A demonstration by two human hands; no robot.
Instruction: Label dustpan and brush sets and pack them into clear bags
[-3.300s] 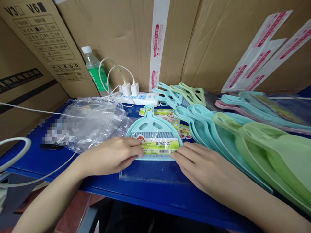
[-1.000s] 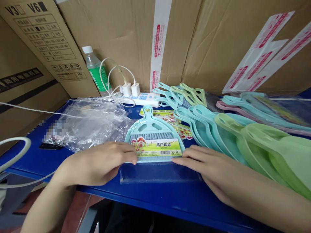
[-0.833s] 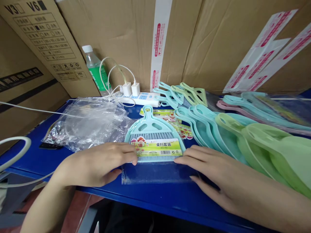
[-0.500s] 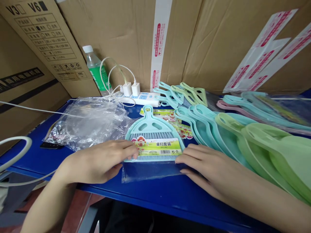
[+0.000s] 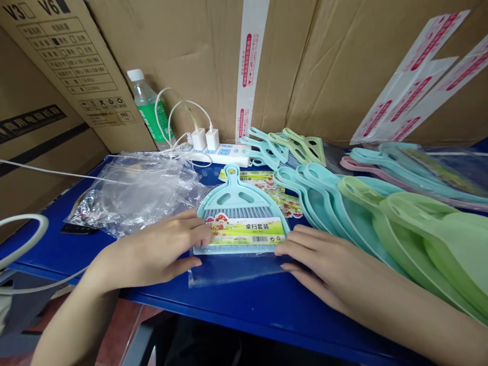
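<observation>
Turquoise dustpan in clear bag, left hand and right hand at its edges, fingers half-curled, grip unclear

There at the back stands a green-labelled bottle with a white cap, up before the cardboard, and just to its right 2 white chargers sit plugged into a power strip! Printed tape runs down the cardboard; a thick white cable curls in at far left.

The left hand and right hand (slim forearms included) are bare.
</observation>
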